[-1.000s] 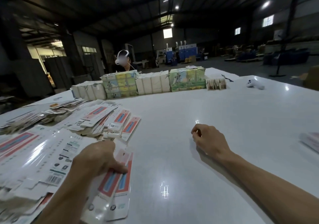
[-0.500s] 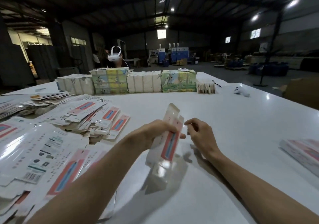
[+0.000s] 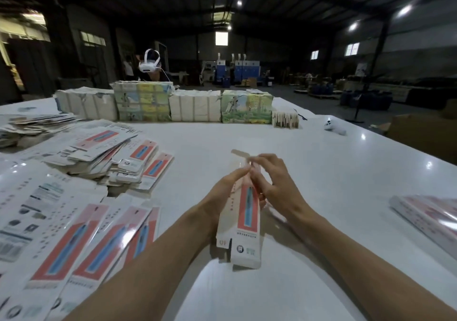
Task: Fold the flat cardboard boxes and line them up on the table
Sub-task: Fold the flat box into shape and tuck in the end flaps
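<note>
Currently my left hand [image 3: 222,192] grips the slim red-and-white carton [image 3: 247,222]; my right hand [image 3: 279,187], beside it, pinches its top flap [image 3: 240,153]. Light, thin card: hold by edges.

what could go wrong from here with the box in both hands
1. The left hand and right hand pinch the half-opened box near its top, off the table; a hard squeeze might crease its thin walls.
2. Its top flap stands loose and could bend the wrong way when tucked.
3. The flat boxes lie right beside the left arm; a sweep might scatter them.
</note>
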